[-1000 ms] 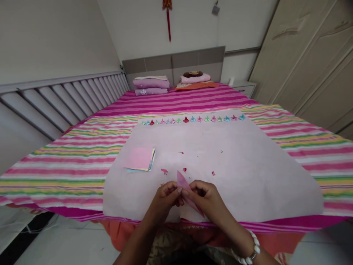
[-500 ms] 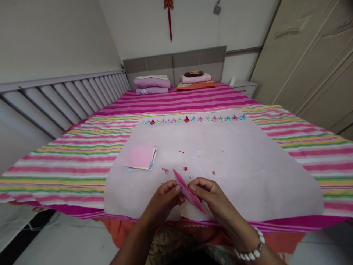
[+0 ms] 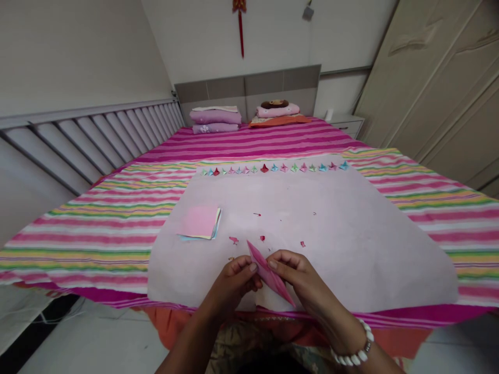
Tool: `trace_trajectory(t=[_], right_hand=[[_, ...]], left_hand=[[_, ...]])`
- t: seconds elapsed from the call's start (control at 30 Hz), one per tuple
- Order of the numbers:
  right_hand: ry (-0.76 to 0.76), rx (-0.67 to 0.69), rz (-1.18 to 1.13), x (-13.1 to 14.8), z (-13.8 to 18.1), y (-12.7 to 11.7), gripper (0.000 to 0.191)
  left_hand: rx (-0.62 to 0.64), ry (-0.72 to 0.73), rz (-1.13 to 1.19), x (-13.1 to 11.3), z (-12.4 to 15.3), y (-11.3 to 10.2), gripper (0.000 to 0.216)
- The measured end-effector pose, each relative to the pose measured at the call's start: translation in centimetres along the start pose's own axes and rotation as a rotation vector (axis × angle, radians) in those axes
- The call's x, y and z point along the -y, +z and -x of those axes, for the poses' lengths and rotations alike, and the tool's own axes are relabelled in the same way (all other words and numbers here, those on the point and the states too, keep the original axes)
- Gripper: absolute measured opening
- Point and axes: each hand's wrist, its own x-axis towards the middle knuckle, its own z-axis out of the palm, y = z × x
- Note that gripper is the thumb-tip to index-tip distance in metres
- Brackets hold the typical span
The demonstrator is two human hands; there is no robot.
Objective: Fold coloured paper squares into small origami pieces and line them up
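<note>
Two hands, left hand and right hand, pinch a folded pink paper between closed fingers, near edge of the bed; no readable writing.

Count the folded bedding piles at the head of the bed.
2: a purple pile on the left in view, and a pink-and-orange pile to its right with a brown item on top. Both sit against the headboard.

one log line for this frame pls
left hand: pinching pink folded paper | right hand: pinching same | paper stack: left, untouched
</note>
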Motion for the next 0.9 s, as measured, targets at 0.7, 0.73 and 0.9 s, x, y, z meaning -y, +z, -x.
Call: trace_trajectory(t=[0.7, 0.73, 0.9], right_hand=[[0.021, 0.006, -0.025, 0.17, 0.06, 0.03, 0.027], [0.02, 0.011, -0.025, 0.16, 0.07, 0.03, 0.027], [0.01, 0.01, -0.032, 0.18, 0.12, 0.09, 0.027]], left_hand=[[0.067, 0.033, -0.146, 0.66, 0.11, -0.3, 0.021], [0.069, 0.031, -0.146, 0.63, 0.14, -0.27, 0.022], [0.076, 0.027, -0.147, 0.58, 0.16, -0.25, 0.022]])
